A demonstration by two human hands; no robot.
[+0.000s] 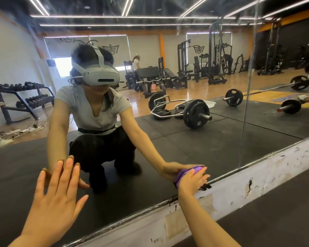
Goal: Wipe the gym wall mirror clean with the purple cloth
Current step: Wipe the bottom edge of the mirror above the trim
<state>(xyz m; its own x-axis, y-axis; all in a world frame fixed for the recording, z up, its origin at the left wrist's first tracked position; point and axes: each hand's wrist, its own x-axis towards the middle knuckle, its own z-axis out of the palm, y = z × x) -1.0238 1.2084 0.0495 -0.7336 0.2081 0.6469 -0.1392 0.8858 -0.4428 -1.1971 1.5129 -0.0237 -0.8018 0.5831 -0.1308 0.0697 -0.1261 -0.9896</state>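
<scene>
Right hand (pixel 192 179) grip: fingers pressing purple cloth (pixel 184 172) flat against mirror (pixel 185 139), low on glass, just above its bottom edge. Cloth bunched under palm. Left hand (pixel 55 198) grip released, fingers straight, fingertips touching mirror left of cloth, well apart from it. Scuffed white wall strip (pixel 239 191) directly below mirror. Barbell reflection (pixel 196 113) in mirror above cloth.
</scene>
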